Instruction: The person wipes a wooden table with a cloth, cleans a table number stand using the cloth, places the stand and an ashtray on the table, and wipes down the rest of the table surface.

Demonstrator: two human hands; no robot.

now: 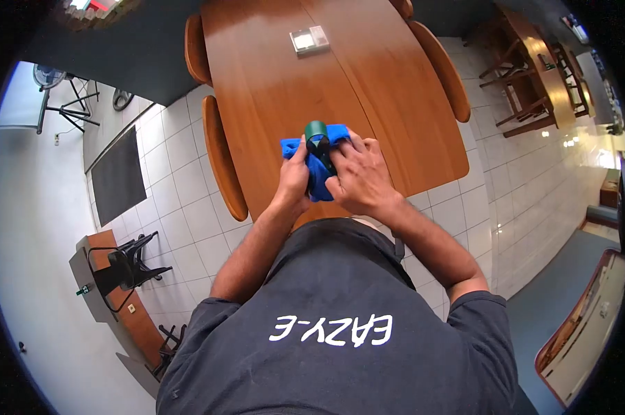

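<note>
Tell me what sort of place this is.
Probably a dining or meeting room, perhaps in a café: a large wooden table has wooden chairs along its sides, a second wooden table stands at the right, and the floor is tiled.

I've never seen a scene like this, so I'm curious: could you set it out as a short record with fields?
Left hand: gripping a blue cloth
Right hand: on the cloth's right side
Green-ended item: between the hands; exact kind unclear
Table: brown, wooden-looking
On table: small box, beyond the hands
Chairs: along both sides
Floor: pale tiles
</note>
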